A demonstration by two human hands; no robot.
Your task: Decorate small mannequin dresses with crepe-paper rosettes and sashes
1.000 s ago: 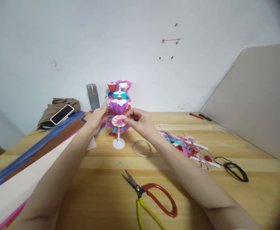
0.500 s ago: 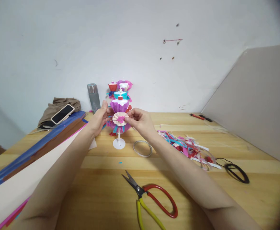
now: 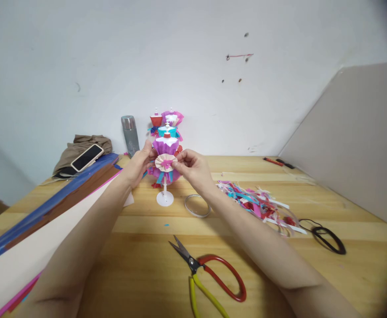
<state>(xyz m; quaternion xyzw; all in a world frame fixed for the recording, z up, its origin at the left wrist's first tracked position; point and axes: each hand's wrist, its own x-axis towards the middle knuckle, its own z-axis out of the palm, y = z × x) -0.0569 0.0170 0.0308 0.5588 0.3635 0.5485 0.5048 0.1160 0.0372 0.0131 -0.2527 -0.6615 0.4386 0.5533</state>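
Where the two hands close in on the front dress form point(image 3: 165, 147), its long axis runs upright from six to twelve o'clock, above a round white base point(image 3: 164, 198) on the table point(image 3: 140, 234). At its waist sits a cream pleated rosette point(image 3: 163, 160), its flat face turned towards six o'clock, the wearer's side, with a pink bow point(image 3: 166, 164) across the middle.

The rosette lies at nine o'clock from the right hand point(image 3: 196, 173), the nearer one, whose thumb and forefinger are nearly closed and pinch its edge. From the left hand point(image 3: 136, 168), it lies at three o'clock; that hand is half open, thumb raised beside the form, but its fingertips are partly hidden, so whether they grip anything I cannot tell.

More dress forms stand at twelve o'clock, just behind. From the rosette, a grey bottle point(image 3: 131, 138) stands at ten, paper strips point(image 3: 257, 204) lie at four, and scissors point(image 3: 192, 265) rest at five, blades parted and pointing to ten or eleven.
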